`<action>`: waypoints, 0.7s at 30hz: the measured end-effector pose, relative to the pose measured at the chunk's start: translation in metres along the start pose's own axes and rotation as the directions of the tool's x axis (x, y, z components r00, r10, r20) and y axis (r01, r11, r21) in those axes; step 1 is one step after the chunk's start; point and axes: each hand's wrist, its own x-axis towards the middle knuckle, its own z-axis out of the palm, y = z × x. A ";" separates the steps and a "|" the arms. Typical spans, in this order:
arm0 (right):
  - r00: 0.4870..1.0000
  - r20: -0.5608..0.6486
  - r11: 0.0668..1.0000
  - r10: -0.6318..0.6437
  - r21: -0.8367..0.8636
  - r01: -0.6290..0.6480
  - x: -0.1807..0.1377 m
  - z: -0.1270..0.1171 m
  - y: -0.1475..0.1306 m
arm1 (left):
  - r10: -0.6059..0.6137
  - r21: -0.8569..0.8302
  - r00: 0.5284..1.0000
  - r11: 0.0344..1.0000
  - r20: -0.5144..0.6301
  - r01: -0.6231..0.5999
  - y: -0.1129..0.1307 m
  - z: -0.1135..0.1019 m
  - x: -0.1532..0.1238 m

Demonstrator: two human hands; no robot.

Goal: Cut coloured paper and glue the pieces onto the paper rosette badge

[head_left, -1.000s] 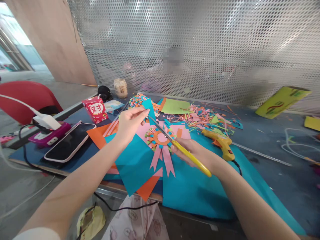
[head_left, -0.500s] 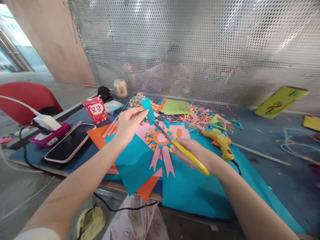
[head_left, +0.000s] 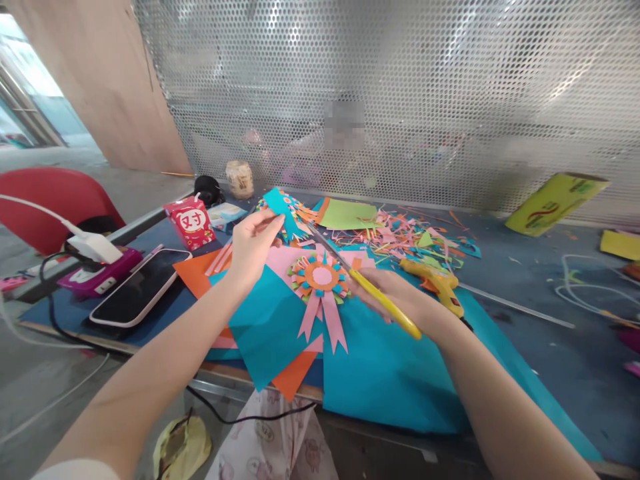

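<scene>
My left hand (head_left: 255,241) pinches a blue paper strip (head_left: 278,207) above the table; its lower edge looks snipped into a fringe. In my right hand (head_left: 387,293) is a pair of scissors (head_left: 375,297) with yellow handles, its blades pointing at the strip's fringed edge. Just below the blades lies a paper rosette (head_left: 321,279) in orange, pink, blue and green, with two pink ribbon tails (head_left: 330,319). Blue paper sheets (head_left: 265,327) are spread under and around it.
Paper scraps (head_left: 400,233) are heaped behind the rosette. A yellow glue gun (head_left: 437,283) lies to the right. At the left are a phone (head_left: 143,287), a purple power strip (head_left: 103,270) and a red drink carton (head_left: 191,222). A perforated metal panel (head_left: 400,87) stands behind.
The blue strip has tilted and shifted left with my left hand, showing its fringed edge. The scissors have moved slightly up and right, their blades now apart from my left fingers.
</scene>
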 end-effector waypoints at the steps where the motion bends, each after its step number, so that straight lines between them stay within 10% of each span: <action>1: 0.999 -0.049 0.999 0.019 -0.034 -0.021 0.003 0.001 0.005 | -0.002 0.006 1.000 1.000 0.009 0.002 0.000 0.000 0.000; 12: 0.861 -0.320 0.785 0.394 -0.369 -0.497 0.019 -0.001 0.033 | -0.019 0.139 0.991 0.990 0.129 0.000 -0.009 0.001 -0.005; 21: 0.824 -0.386 0.744 0.416 -0.377 -0.552 0.026 0.005 0.050 | -0.154 0.300 0.950 0.951 0.274 0.067 -0.024 0.003 -0.013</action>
